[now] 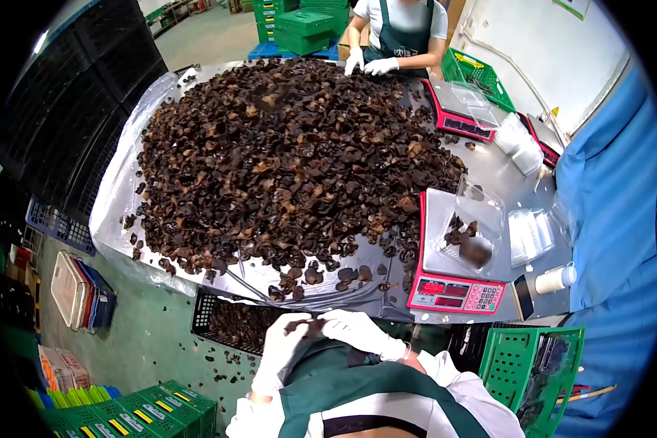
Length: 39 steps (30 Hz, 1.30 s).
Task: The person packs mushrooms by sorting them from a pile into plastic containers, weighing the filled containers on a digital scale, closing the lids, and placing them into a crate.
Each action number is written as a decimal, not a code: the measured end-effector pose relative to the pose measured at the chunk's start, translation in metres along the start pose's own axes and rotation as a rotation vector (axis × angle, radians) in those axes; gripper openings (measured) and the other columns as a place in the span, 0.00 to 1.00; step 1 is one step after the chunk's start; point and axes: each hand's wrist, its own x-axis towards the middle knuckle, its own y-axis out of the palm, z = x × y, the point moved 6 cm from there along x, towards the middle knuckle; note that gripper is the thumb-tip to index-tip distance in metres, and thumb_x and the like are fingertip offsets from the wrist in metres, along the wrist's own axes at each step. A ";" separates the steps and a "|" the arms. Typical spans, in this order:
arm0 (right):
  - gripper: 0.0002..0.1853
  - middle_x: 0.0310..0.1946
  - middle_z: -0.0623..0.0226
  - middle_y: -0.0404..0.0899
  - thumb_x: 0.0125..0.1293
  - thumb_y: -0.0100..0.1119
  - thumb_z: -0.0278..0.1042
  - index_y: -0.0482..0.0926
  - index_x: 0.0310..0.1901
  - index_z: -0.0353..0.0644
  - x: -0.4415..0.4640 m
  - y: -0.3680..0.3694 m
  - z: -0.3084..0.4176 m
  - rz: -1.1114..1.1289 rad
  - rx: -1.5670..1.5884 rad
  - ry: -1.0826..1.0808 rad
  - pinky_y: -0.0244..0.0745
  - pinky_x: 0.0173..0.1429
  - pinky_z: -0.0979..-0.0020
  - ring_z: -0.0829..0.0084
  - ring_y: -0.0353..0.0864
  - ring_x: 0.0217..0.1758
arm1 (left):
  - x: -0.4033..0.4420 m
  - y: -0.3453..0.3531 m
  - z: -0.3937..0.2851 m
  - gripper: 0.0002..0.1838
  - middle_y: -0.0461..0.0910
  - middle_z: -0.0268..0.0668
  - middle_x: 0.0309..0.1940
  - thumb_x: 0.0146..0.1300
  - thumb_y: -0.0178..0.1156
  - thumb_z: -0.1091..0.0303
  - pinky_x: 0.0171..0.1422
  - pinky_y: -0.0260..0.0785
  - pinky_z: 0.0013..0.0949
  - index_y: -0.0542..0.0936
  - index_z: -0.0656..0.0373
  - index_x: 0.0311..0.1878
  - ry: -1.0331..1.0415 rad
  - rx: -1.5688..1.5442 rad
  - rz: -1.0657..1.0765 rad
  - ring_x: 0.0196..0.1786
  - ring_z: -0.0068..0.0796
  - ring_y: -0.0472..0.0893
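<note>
Below the big pile of dark pieces (292, 153), going left to right: black crate (199, 312) with more pieces in it, then left hand (281, 347) pinching one small dark scrap (314, 328), right hand (356, 332) with fingertips closed on its other side. Right of the pile, red scale (456, 288) bears a see-through tray (489, 233) with only a few pieces, so little looks done; the bulk is left in the pile, with stacked plastic trays (529, 237) farther right of it.

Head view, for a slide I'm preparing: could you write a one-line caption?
Gloved left hand and right hand hold a dark piece before a table bearing a heap of similar pieces.
</note>
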 end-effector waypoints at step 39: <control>0.11 0.36 0.65 0.75 0.61 0.60 0.37 0.79 0.44 0.45 0.166 0.017 -0.017 -0.173 -1.216 -0.293 0.74 0.41 0.68 0.66 0.78 0.39 | 0.098 -0.089 0.057 0.19 0.79 0.39 0.51 0.61 0.61 0.73 0.59 0.68 0.34 0.76 0.61 0.56 0.276 0.279 -0.260 0.53 0.35 0.77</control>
